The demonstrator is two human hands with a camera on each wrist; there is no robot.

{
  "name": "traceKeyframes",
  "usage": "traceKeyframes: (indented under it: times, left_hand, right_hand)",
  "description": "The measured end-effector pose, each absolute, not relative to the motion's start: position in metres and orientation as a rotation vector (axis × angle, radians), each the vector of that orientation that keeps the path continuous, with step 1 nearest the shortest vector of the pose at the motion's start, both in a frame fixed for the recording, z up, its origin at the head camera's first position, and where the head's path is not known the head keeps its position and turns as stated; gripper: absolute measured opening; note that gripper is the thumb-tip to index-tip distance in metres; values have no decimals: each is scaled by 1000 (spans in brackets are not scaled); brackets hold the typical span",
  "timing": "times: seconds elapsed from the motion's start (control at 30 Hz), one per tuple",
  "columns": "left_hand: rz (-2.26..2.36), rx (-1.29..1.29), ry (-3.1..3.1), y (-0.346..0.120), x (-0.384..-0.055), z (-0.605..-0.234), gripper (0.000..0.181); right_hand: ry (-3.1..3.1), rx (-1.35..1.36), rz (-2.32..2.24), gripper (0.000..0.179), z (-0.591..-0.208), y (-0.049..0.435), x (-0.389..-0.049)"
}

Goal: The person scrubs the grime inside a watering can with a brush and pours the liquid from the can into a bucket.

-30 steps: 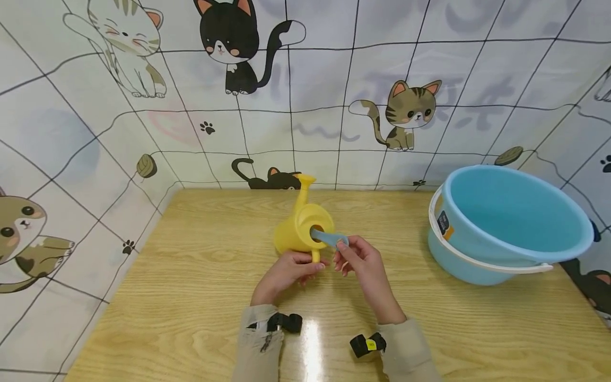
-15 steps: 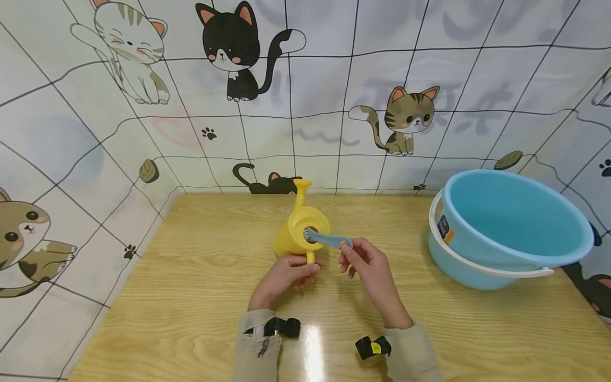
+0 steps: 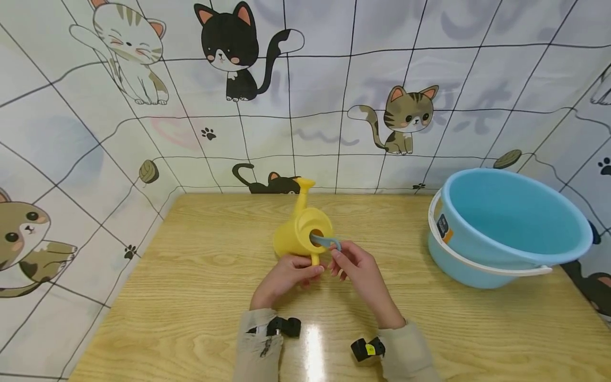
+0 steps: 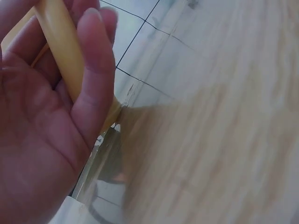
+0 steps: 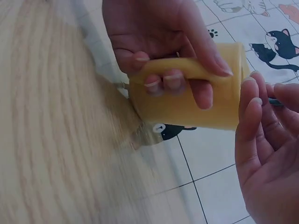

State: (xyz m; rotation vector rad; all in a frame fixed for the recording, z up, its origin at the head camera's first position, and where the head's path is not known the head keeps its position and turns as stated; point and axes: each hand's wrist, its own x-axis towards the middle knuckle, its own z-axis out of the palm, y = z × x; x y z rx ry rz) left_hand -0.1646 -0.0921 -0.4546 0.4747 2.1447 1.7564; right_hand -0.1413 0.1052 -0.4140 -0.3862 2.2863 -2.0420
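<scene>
The yellow watering can (image 3: pixel 288 239) is tilted on the table, its round opening toward me and its spout pointing up and away. My left hand (image 3: pixel 286 277) grips the can's handle; in the right wrist view its fingers curl round that handle (image 5: pixel 180 67). Between the thumb and fingers of my right hand (image 3: pixel 361 273) is the end of a small blue brush (image 3: pixel 325 241). The brush's head is hidden inside the can's opening. Only a sliver of blue handle (image 5: pixel 275 101) shows at the right fingertips in the right wrist view.
A light blue bucket (image 3: pixel 446 262) with a white handle stands on the right of the wooden table (image 3: pixel 200 318), a wide blue basin (image 3: pixel 515 246) resting in its top. Cat-patterned sheeting (image 3: pixel 315 85) hangs along the back and sides.
Half a second ago the brush was drawn partly out, its ridged head at the opening; my right hand has since pushed it leftward, deeper in. My left hand keeps its grip on the handle.
</scene>
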Motion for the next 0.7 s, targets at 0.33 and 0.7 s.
traceKeyframes:
  times: [0.33,0.7]
  left_hand:
    - [1765,491,2117,-95,-165,-455,33]
    - [1831,350,2157,-94,-169,-454,45]
  right_hand:
    - [2295,-383,-2026,18,-385,102,-127]
    - [2299,-469,-2126,17,-385,110,-130]
